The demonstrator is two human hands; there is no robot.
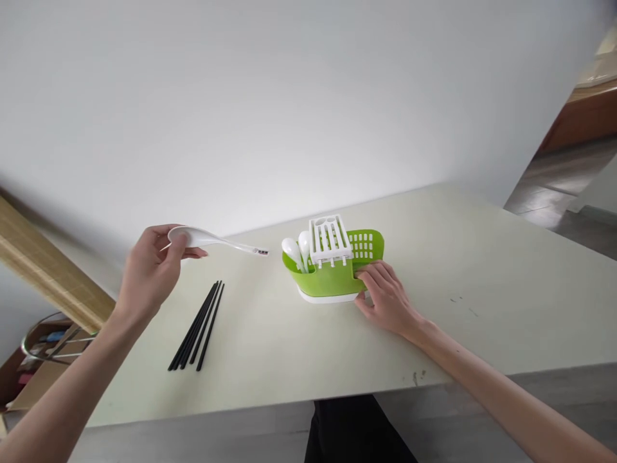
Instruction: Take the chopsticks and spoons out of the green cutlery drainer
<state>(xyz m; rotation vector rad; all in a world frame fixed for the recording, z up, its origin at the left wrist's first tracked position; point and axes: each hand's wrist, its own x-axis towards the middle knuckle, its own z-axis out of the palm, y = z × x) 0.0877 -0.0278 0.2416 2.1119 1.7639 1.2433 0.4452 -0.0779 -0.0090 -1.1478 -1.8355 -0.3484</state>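
Observation:
My left hand (157,260) pinches a white soup spoon (216,240) by its bowl, above the table. The spoon's handle points right, toward a green cutlery holder (332,280) with a white base. Two white spoons (297,249) stand bowl-up in the holder's left compartment. A white slotted rack (330,239) sits over its middle. My right hand (383,292) grips the front rim of the holder at its right compartment, with the fingers over the edge and the thumb outside. Several black chopsticks (196,328) lie on the table, below and right of my left hand.
The pale table (482,276) runs along a white wall (299,109). A long tan roll or board (53,263) leans at the left edge, near a metal-framed stool (45,344) and a cardboard box (41,386). My dark-clothed leg (357,427) is under the front edge.

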